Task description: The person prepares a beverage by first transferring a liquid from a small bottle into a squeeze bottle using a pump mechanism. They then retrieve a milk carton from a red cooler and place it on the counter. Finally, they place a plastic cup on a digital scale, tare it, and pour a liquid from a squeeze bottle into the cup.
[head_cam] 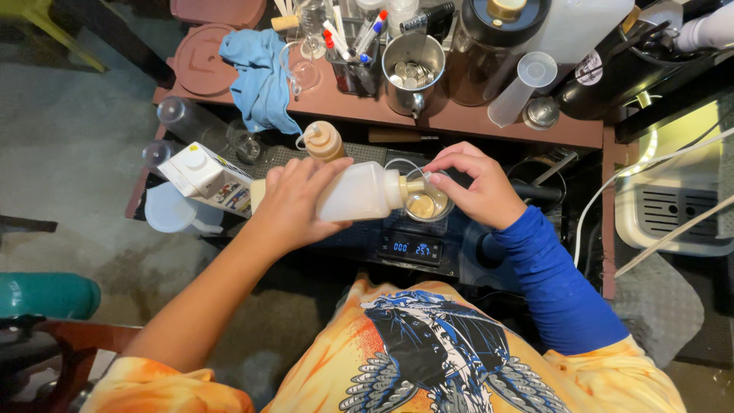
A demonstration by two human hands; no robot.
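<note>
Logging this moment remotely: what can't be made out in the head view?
- Nozzle tip of the white squeeze bottle: hidden by the right hand.
- Level in the small clear glass cup: blocked by fingers.
- Black digital scale: platform hidden beneath the cup.
- Left hand: palm side unseen.

Left hand [294, 200] covers the rear of the squeeze bottle [359, 193]; fill level unreadable through the cloudy wall. Right hand [475, 186] hides the far rim of the small glass [427, 205]. The scale [413, 246] platform is mostly hidden under that glass. The carton [205, 178] print is too small to read. The white jug [573, 27] and black container [505, 19] are cut off at the top edge.
</note>
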